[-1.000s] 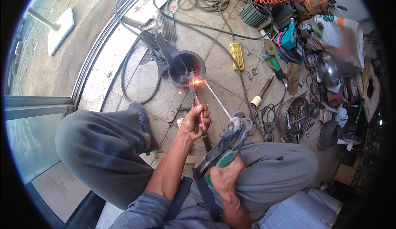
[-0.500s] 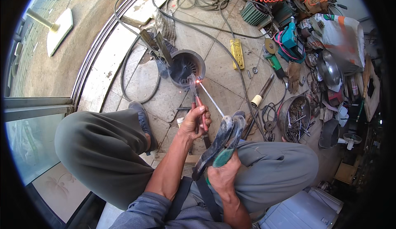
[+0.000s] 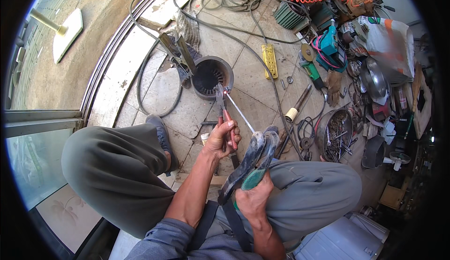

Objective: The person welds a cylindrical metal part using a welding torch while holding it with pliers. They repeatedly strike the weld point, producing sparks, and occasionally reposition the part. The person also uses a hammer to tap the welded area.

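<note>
My left hand (image 3: 222, 137) is closed round the red handles of a pair of pliers (image 3: 228, 115). Their jaws reach the near rim of a dark metal cylinder (image 3: 225, 66) with slots round its inside, standing on the tiles. In my right hand (image 3: 254, 195) is a welding electrode holder (image 3: 244, 167), black with a green handle. A pale welding rod (image 3: 240, 110) sticks out from its jaws. The rod's far tip glows faintly red beside the plier jaws at the cylinder's rim. What the plier jaws grip is too small to tell.
A ground clamp (image 3: 180, 56) stands against the cylinder's left side. Dark cables (image 3: 225, 30) loop over the floor. To the right lie a yellow box (image 3: 269, 61), a green angle grinder (image 3: 311, 70), a glove (image 3: 334, 87) and a round pan (image 3: 323, 133) of metal bits. My knees flank the work.
The bright glow at the rod's tip has dimmed to a small red point, and the smoke in the cylinder has thinned. Both hands stay nearly in place.
</note>
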Demonstrator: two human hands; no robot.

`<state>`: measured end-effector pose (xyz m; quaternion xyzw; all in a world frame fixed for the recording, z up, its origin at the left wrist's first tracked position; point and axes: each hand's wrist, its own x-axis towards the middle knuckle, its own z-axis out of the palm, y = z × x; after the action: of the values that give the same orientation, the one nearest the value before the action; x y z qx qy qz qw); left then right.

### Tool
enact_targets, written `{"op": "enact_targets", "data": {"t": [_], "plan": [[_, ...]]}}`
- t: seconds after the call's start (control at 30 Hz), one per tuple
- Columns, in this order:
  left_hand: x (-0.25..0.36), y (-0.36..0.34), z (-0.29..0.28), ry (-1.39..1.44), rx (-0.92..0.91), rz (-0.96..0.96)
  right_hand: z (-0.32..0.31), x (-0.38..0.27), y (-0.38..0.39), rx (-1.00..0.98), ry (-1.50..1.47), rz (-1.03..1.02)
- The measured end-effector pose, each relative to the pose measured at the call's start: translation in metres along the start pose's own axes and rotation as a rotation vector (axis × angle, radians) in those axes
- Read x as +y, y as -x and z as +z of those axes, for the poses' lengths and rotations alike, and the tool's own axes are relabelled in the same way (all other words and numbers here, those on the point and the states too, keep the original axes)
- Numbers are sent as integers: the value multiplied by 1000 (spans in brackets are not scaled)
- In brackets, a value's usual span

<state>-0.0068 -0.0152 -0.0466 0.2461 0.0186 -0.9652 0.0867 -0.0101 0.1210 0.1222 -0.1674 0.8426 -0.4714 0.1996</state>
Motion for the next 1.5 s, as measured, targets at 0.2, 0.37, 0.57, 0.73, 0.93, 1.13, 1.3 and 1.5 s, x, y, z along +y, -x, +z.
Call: {"op": "enact_targets", "data": {"t": [0.2, 0.37, 0.57, 0.73, 0.93, 1.13, 1.3, 1.5], "plan": [[-1, -1, -3, -6, 2, 4, 0, -1, 1, 18, -11, -20], [-1, 2, 18, -164, 79, 57, -2, -4, 0, 104, -45, -45], [10, 3, 50, -565, 247, 36, -9, -8, -2, 155, -47, -23], [7, 2, 59, -790, 360, 59, -10, 0, 1, 200, -71, -34], [5, 2, 63, -861, 374, 86, -9, -2, -2, 220, -22, -86], [5, 3, 61, -853, 373, 73, -7, 13, -3, 216, -39, -107], [9, 5, 62, -833, 343, 8, -5, 9, -4, 228, -68, -103], [16, 12, 63, -530, 314, -117, -8, 5, -2, 149, -99, -57]]}}
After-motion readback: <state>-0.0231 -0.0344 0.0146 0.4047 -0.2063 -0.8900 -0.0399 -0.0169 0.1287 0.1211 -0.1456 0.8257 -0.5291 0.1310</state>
